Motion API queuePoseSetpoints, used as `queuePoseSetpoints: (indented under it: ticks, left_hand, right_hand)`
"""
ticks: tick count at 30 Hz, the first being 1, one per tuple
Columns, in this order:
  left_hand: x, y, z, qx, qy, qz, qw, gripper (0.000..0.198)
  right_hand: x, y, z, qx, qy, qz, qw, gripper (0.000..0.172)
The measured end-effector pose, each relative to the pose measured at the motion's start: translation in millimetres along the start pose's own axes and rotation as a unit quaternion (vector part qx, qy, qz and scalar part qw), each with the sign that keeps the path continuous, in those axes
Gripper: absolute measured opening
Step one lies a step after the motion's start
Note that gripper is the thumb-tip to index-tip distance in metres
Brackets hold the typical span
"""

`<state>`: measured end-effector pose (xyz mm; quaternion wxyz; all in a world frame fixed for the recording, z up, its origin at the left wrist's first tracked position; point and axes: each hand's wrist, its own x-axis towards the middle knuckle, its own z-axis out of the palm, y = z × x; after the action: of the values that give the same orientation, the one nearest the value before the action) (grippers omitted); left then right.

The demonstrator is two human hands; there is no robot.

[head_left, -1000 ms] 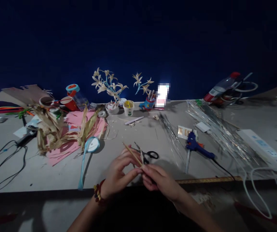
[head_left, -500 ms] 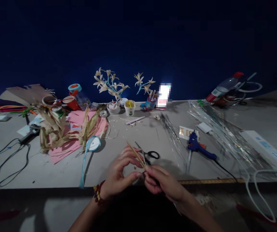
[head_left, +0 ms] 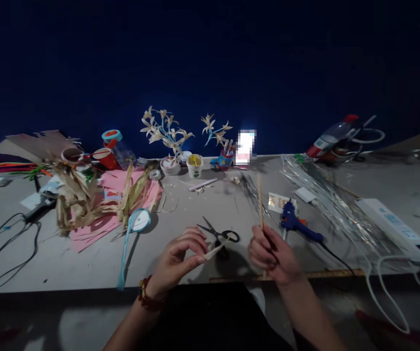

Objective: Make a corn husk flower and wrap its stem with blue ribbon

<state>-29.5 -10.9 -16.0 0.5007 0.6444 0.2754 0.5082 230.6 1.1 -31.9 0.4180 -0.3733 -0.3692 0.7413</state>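
A: How far along does the work look?

B: Partway, as a judgement. Two sprays of pale flowers, a larger spray (head_left: pixel 156 133) and a smaller spray (head_left: pixel 207 122), rise by the far edge of the table (head_left: pixel 176 219), and both look made up. The piece in hand looks less advanced: the pale strip (head_left: pixel 215 251) is loose, joined to no stem.

A: And what seems unworked?

B: The dry husks (head_left: pixel 74 204), heaped toward the left end of the surface on pink sheets (head_left: pixel 96 231), look like stock not yet used. How many pieces remain can't be told.

A: Where is the strip, relative to the hands?

B: The left hand (head_left: pixel 178 258) pinches one end between thumb and fingertips, above the table's near edge. The other end points away from that hand, toward the right, and passes over the scissors (head_left: pixel 218 237), which lie on the surface near that edge.

A: What about the other hand?

B: The right hand (head_left: pixel 273 253) is wrapped around a thin stick (head_left: pixel 261 204), which stands nearly upright out of the fist. Whether anything else is tucked in there can't be told.

A: Do strip and stick meet?

B: No, they are apart, and so are the hands. The blue glue gun (head_left: pixel 289 214) lies farther from the near edge, just beyond the right hand, touched by neither.
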Motion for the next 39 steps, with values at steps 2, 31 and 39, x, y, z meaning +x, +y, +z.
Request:
queuePoseSetpoints:
  ticks: [2,31,39]
  left_hand:
    - [-2,-4,6.5,-0.066,0.043,-0.045,0.996,0.009]
    - [-14,-10,34.0,-0.192,0.110,-0.237,0.946,0.008]
    - [-16,-19,35.9,-0.150,0.140,-0.236,0.950,0.008]
  right_hand:
    - [7,0,-19,-0.221,0.178,-0.067,0.956,0.045]
    - [26,23,57,-0.012,0.153,-0.078,0.985,0.035]
    - [20,26,54,-0.146,0.044,-0.071,0.986,0.034]
